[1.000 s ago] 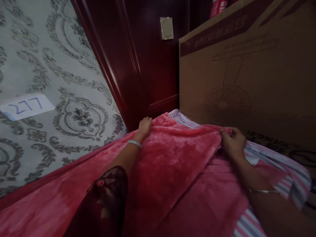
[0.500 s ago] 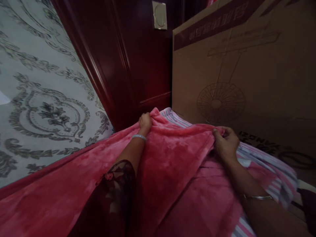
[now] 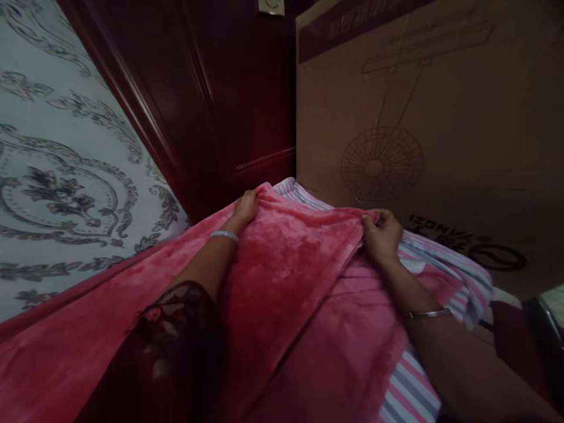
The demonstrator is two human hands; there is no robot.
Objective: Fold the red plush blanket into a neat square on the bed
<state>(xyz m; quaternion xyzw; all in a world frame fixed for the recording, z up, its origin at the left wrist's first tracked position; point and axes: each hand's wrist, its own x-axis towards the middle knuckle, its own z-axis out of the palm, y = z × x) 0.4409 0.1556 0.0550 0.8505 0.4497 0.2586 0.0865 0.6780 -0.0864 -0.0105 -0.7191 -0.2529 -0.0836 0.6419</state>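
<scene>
A plush pink-red blanket (image 3: 282, 276) stretches across the middle and left of the view. My left hand (image 3: 246, 205) is closed on its far edge, where the cloth bunches up. At the far right corner, my right hand (image 3: 383, 232) pinches the blanket between thumb and fingers. The far edge runs fairly taut from one hand to the other. Beneath lies a duller pink layer of cloth (image 3: 348, 335), and under that a striped sheet (image 3: 409, 388) in white, grey and pink.
A large cardboard box (image 3: 462, 147) with a printed fan drawing stands behind on the right. Dark red wooden panelling (image 3: 233, 88) rises at the back. Patterned wallpaper (image 3: 79, 176) covers the wall on the left. Some dark item (image 3: 537, 329) shows at the right edge.
The camera view has tilted down and shifted to the right, so hands and blanket appear further left. Both hands keep their hold on the blanket's far edge.
</scene>
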